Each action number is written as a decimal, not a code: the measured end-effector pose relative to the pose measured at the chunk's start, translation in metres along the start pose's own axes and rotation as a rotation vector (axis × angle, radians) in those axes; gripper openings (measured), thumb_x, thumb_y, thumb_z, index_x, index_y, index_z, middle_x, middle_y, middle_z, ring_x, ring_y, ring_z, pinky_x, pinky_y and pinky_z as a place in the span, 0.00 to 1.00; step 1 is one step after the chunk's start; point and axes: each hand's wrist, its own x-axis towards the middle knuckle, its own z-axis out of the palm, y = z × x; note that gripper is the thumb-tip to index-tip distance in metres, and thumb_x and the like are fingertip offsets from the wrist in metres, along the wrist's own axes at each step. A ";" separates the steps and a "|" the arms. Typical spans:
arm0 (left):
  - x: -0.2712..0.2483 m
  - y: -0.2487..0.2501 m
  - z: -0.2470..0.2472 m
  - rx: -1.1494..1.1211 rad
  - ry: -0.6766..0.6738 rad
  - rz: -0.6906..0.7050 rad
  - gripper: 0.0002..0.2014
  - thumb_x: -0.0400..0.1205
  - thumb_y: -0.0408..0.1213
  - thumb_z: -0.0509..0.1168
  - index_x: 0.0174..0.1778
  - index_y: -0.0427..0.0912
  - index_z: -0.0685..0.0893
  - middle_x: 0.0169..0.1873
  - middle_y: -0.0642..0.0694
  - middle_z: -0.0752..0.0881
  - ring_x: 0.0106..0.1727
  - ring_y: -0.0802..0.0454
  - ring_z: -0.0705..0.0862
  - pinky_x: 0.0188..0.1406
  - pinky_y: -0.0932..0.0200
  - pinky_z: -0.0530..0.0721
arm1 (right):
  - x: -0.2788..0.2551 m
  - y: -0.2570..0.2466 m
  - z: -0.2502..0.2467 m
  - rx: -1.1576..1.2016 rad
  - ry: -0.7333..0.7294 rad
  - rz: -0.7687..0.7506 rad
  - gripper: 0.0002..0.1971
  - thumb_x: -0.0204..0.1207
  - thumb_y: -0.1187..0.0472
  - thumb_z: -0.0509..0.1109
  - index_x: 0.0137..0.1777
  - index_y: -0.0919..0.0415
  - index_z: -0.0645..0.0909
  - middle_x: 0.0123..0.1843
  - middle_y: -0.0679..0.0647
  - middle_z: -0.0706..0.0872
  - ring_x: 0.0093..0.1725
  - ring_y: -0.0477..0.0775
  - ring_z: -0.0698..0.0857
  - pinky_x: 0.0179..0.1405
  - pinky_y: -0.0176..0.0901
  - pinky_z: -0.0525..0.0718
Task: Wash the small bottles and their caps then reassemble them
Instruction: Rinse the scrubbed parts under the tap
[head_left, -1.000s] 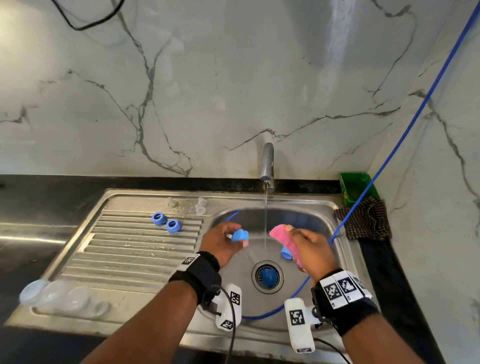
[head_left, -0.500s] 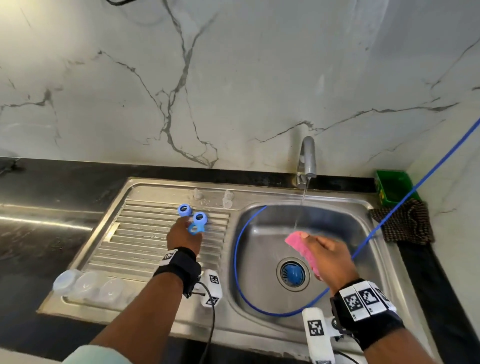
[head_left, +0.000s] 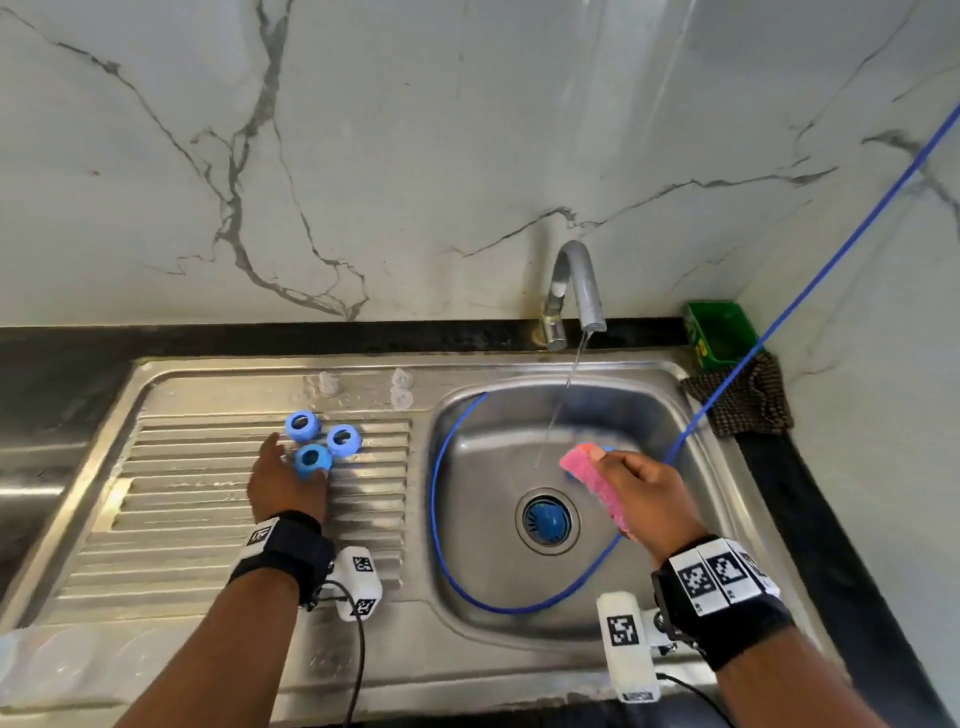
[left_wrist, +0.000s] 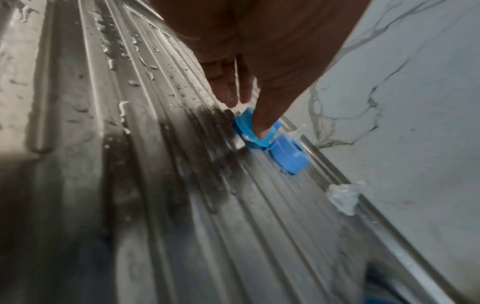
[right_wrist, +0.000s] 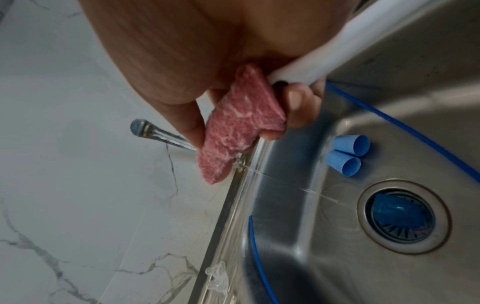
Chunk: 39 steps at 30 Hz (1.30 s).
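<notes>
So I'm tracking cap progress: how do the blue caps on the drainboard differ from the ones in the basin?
The drainboard caps number three, clustered with openings up, one under the left hand. The basin caps number two and lie on their sides near the drain. Drainboard caps look short; basin caps look tapered. All are blue.

Ribbed drainboard (head_left: 197, 519) left of 3 blue caps (head_left: 322, 441) lies bare, easy reach. In the basin (head_left: 483, 519), blue hose (head_left: 441, 519) loops the floor, 2 caps (right_wrist: 346, 156) beside the drain (head_left: 548, 519).
</notes>
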 end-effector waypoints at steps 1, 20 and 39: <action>-0.001 -0.001 0.000 -0.009 0.029 -0.010 0.38 0.75 0.29 0.78 0.81 0.36 0.69 0.72 0.32 0.80 0.73 0.32 0.78 0.77 0.41 0.73 | 0.001 0.001 -0.004 -0.018 0.023 0.004 0.09 0.84 0.56 0.71 0.49 0.55 0.93 0.41 0.46 0.94 0.32 0.36 0.88 0.27 0.25 0.77; -0.153 0.113 0.161 0.196 -0.563 0.394 0.08 0.81 0.36 0.70 0.53 0.52 0.84 0.48 0.55 0.88 0.47 0.54 0.87 0.54 0.63 0.81 | 0.059 0.025 -0.118 0.094 0.101 0.141 0.19 0.75 0.46 0.74 0.53 0.63 0.83 0.23 0.52 0.71 0.20 0.50 0.66 0.20 0.37 0.63; -0.147 0.083 0.288 0.808 -0.871 0.207 0.28 0.84 0.43 0.68 0.81 0.57 0.71 0.72 0.40 0.74 0.70 0.38 0.81 0.69 0.50 0.80 | 0.112 0.049 -0.140 0.236 -0.125 0.318 0.11 0.76 0.48 0.77 0.38 0.53 0.86 0.22 0.49 0.70 0.26 0.52 0.60 0.28 0.47 0.55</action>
